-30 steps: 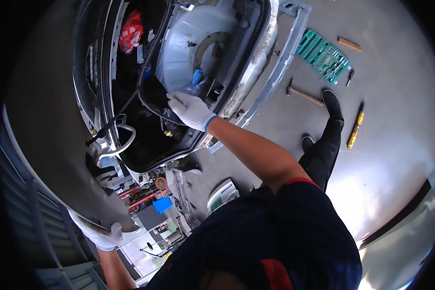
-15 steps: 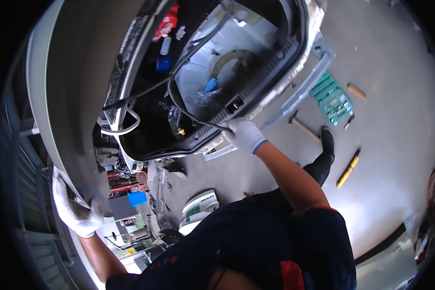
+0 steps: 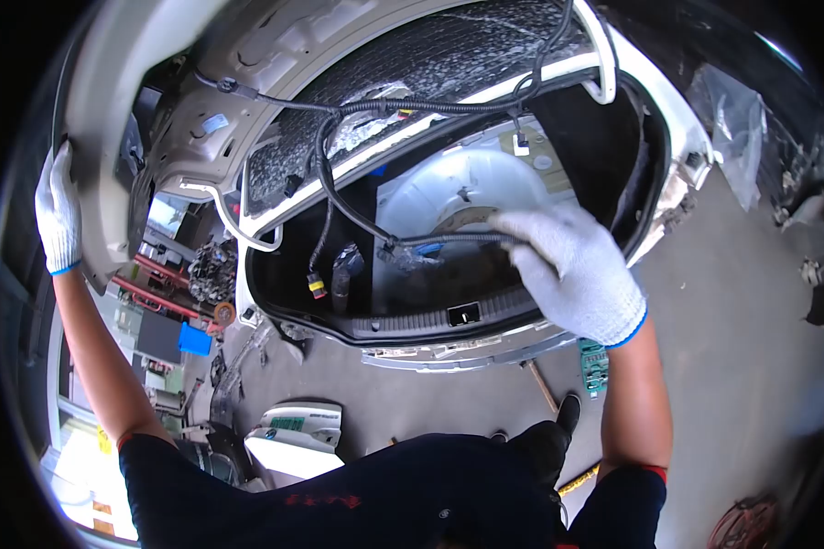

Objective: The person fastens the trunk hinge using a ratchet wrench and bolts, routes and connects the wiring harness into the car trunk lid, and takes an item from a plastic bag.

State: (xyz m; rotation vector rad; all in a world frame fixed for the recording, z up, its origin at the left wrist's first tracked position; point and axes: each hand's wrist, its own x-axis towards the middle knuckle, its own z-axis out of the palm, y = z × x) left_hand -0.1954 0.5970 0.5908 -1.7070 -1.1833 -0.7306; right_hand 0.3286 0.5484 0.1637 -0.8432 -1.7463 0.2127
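Observation:
My left hand (image 3: 59,215), in a white glove, rests against the edge of the raised trunk lid (image 3: 178,169), its fingers stretched upward along it. Over the open trunk, my gloved right hand (image 3: 572,265) is closed round the end of a black wiring harness (image 3: 357,217), between thumb and fingers. From there the harness runs left across the opening and up to the lid. A short branch with a yellow-and-black connector (image 3: 317,285) hangs from it. Another branch ends in a white connector (image 3: 521,145). My fingers partly hide the held end.
Below the harness lies the bare metal trunk floor (image 3: 467,174). A white curved hinge arm (image 3: 233,220) stands at the left. On the ground are a white car panel (image 3: 298,435), a hammer handle (image 3: 540,384), a green tool case (image 3: 593,366) and a yellow tool (image 3: 579,479).
My view has turned toward the trunk and lid. My right hand has lifted the harness from the trunk's sill to above the opening. My left hand has shifted up along the lid's edge.

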